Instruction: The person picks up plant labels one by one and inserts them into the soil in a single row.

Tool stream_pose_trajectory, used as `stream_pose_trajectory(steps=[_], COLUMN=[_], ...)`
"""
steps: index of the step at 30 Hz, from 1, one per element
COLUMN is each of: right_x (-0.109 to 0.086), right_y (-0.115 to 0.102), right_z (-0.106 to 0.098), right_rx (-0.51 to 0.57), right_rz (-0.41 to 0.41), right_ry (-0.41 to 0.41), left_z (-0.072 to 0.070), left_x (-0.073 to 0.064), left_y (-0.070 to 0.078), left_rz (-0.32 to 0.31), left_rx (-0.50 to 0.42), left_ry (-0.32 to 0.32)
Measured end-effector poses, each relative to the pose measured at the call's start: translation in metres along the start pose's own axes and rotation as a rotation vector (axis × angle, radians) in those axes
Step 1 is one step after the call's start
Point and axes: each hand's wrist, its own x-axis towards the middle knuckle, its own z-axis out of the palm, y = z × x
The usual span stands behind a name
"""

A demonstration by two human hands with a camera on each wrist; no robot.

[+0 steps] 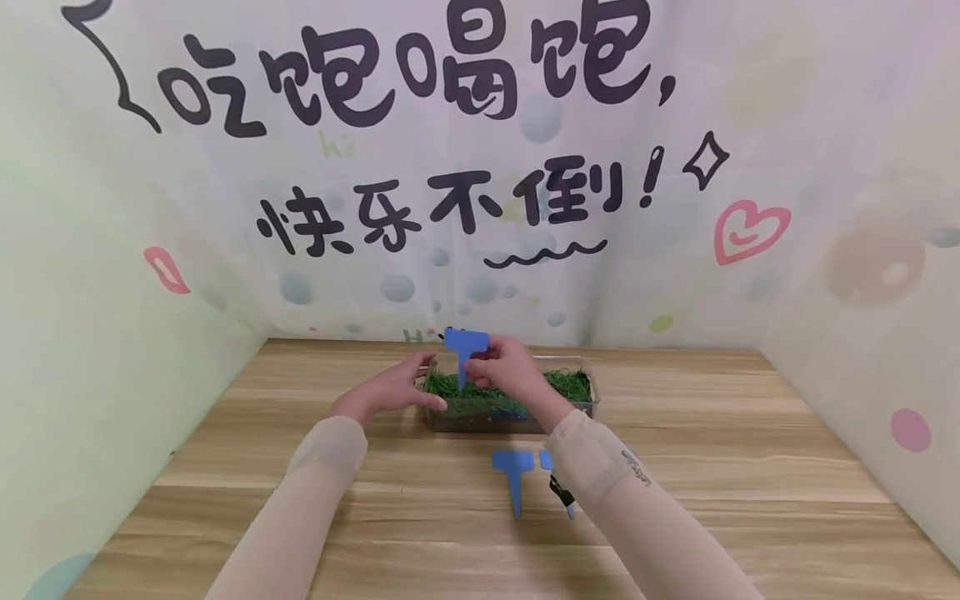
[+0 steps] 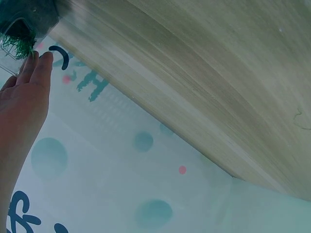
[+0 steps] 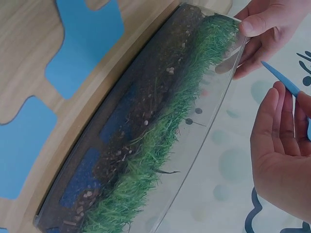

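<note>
One blue marker (image 1: 465, 342) pinched by right fingers (image 1: 483, 370) above grass-filled box (image 1: 483, 422); left fingers (image 1: 417, 363) spread at box end.

2 lines of black Chinese lettering (image 1: 467, 208) on the backdrop (image 1: 675, 292)
The upper reads "吃饱喝饱,", the lower "快乐不倒!"; a pale green "hi" (image 1: 330, 144) sits between them at left. A teal "H" (image 1: 411, 337) stands just above the desk (image 1: 690, 467)'s far edge. The right sleeve's print (image 1: 635, 468) is too small to read.

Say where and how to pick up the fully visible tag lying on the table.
Probably pinch the tag by its broad head, coming from above at the far and near edges: it lies flat, and a second tag sits close to its right.
</note>
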Motion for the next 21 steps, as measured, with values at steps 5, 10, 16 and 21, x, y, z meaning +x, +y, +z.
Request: stream_pose_trajectory(steps=[5,10,16,21], right_x=[0.007,0.011,0.019,0.025], right_y=[0.0,0.0,0.005,0.008], right_z=[0.003,0.007,0.012,0.015], right_rx=[-0.021,-0.034,-0.049,-0.078], right_rz=[-0.009,-0.017,-0.026,-0.034], right_ry=[0.023,0.065,0.078,0.083], left_z=[-0.001,-0.001,-0.001,-0.001], left_x=[0.001,0.001,-0.001,-0.002], left_y=[-0.002,-0.001,0.0,0.001], left_rz=[-0.004,0.0,-0.003,-0.009], left_rx=[-0.004,-0.011,-0.007,-0.004], left_ry=[-0.017,-0.02,-0.013,-0.009])
